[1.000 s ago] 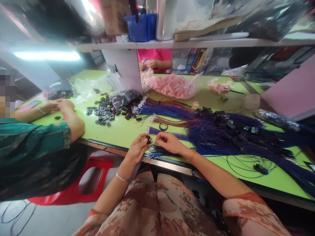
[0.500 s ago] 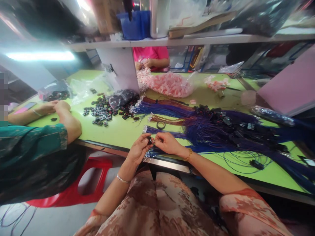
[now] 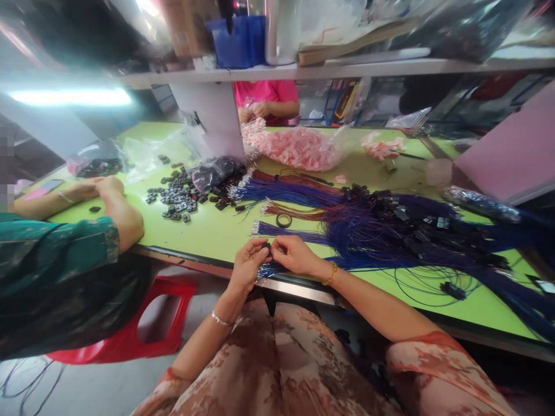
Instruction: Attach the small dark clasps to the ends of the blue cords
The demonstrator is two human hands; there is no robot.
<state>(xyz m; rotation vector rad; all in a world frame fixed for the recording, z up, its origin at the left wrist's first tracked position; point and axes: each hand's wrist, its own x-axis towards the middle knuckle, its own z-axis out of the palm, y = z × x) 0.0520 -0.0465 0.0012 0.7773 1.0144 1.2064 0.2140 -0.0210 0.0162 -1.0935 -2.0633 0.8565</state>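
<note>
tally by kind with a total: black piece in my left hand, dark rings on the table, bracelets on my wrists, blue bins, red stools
black piece in your left hand: 1
dark ring: 1
bracelets on your wrists, silver bracelet and gold bracelet: 2
blue bin: 1
red stool: 1
total: 6

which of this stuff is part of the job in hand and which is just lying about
Likely part of it:
- small black piece, pinched in the left hand, right hand close against it
- blue wires beside the hands
- loose black pieces on the table

Seemingly just about:
- black ring
- bagged pink pieces
- blue bin on the shelf
</note>
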